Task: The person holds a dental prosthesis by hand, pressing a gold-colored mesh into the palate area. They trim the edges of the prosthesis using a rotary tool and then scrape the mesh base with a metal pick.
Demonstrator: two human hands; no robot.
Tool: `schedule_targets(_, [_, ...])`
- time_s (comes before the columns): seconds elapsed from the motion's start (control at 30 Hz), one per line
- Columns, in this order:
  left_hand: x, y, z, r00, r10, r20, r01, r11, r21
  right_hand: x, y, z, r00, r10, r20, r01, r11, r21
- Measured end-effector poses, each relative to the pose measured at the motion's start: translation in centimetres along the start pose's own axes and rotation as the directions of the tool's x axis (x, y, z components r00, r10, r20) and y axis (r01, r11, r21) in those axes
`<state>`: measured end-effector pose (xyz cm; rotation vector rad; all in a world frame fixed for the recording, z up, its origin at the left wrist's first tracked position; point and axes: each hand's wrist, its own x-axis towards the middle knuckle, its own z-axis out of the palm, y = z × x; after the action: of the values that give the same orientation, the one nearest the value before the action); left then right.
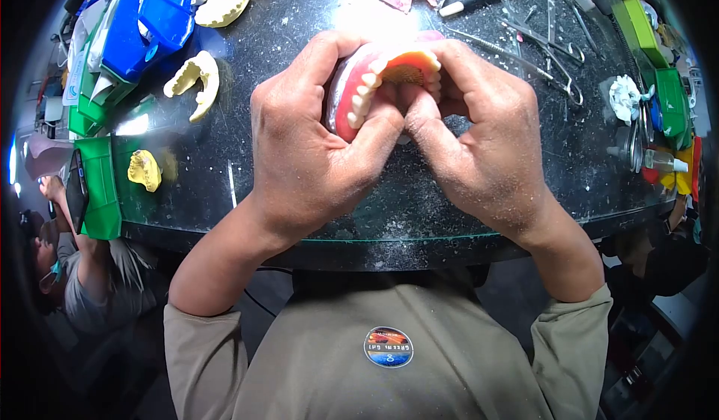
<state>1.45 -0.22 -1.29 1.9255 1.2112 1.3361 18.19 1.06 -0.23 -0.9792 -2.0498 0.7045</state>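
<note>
Between my two hands, a little above the black tabletop, is a denture (349, 110) with pink gum and a row of cream teeth. My left hand (314, 135) grips its left side, the thumb pressed inside the arch. From the right, my right hand (483, 128) closes on the other side, its thumb meeting the left thumb within the arch. A gold-brown textured patch (407, 74) shows inside the curve. White dust coats my fingers. The denture's far side is partly hidden by my fingers and by glare.
Cream plaster dental casts (204, 83) and a yellowish piece (144, 170) lie left, near blue bins (168, 8) and a green bin (99, 188). Scissor-like clamps (550, 41) and a white-tipped tool (453, 8) lie back right. People sit at both sides.
</note>
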Motion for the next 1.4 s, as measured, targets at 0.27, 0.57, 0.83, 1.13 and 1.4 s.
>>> schedule_targets(0.27, [0.1,0.0,-0.2,0.999,0.035,-0.004,-0.035,0.999,0.017,0.2,0.0,-0.1,0.998,0.057,0.012,-0.058,0.995,0.081])
schedule_targets(0.57, [0.1,0.9,0.0,0.996,-0.092,0.004,0.092,0.996,0.002,0.2,0.0,0.1,1.000,0.003,-0.016,-0.003,0.999,-0.044])
schedule_targets(0.83, [0.4,1.2,-0.5,0.892,-0.439,0.107,0.447,0.825,-0.345,0.9,0.1,-1.1,0.938,0.277,0.209,-0.347,0.761,0.548])
schedule_targets(1.13, [0.7,1.0,-1.2,0.787,-0.583,0.202,0.602,0.655,-0.457,0.7,0.4,-1.3,0.927,0.269,0.261,-0.373,0.724,0.580])
schedule_targets(1.4, [0.7,1.2,-1.0,0.784,-0.594,0.179,0.601,0.654,-0.460,0.7,0.4,-1.2,0.924,0.290,0.250,-0.381,0.745,0.547])
